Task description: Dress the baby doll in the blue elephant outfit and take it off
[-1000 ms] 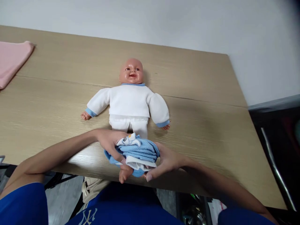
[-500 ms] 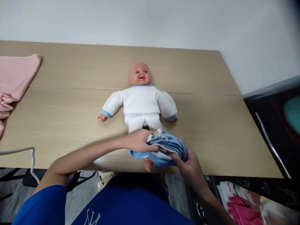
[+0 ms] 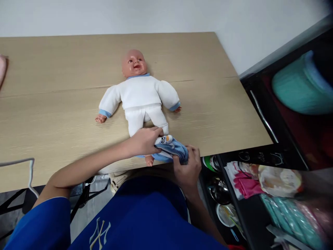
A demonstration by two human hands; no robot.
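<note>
A baby doll (image 3: 142, 92) lies on its back on the wooden table, head away from me, in a white top with blue cuffs and white trousers. Over its lower legs, at the table's near edge, I hold a bunched blue-and-white terry cloth (image 3: 175, 147) with a small printed or stitched figure on it. My left hand (image 3: 147, 140) grips the cloth's left end, its fingers closed. On the other end my right hand (image 3: 188, 166) is closed too, thumb toward me. One bare doll foot (image 3: 149, 160) shows below the cloth; the other is hidden.
Pink fabric (image 3: 2, 69) shows at the table's far left. A white bent rod (image 3: 31, 173) stands at the near left edge. On the right, a dark shelf unit holds a teal vessel (image 3: 299, 86), a pink cloth (image 3: 247, 185) and plastic-wrapped packs (image 3: 291, 215). A wall rises behind the table.
The view has turned to the right, so the doll appears farther left and more of the shelves shows. My right hand has come round the cloth, which looks more compressed; both hands keep hold.
</note>
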